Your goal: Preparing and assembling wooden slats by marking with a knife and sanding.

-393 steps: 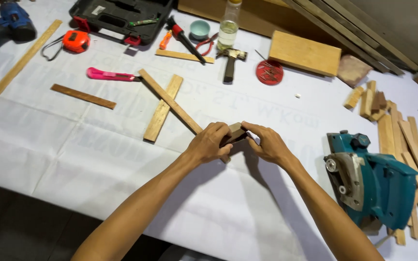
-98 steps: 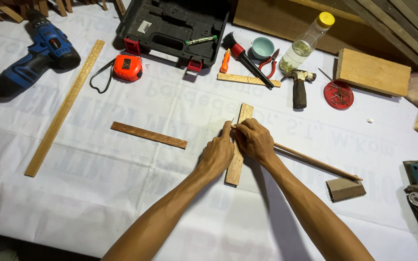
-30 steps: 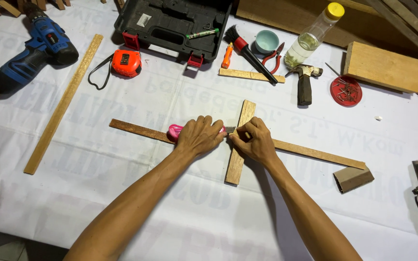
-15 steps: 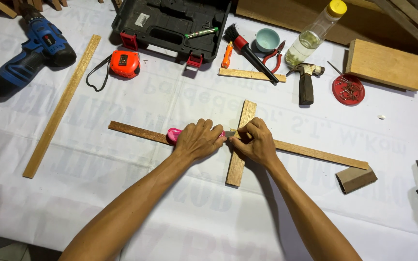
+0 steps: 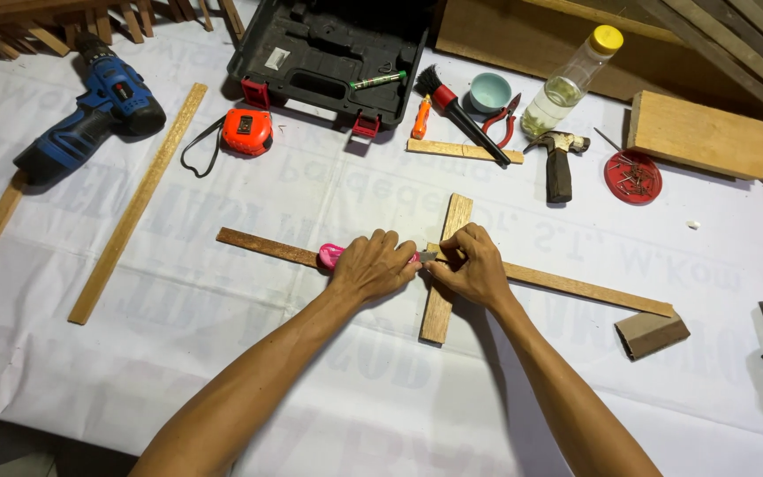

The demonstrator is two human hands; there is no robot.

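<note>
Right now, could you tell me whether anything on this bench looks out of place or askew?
Nothing looks spilled or broken. The left hand holds a pink utility knife, its blade close to the right hand, which presses on the crossed wooden strips. The open tool case overhangs the sheet's far edge, and the nails stay in their red lid.

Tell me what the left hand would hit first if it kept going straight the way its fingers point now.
The left hand, gripping a pink utility knife, points rightward, so it would probably meet the right hand's fingers first, at the short upright wood strip. They look almost touching already; depth is unclear.
</note>
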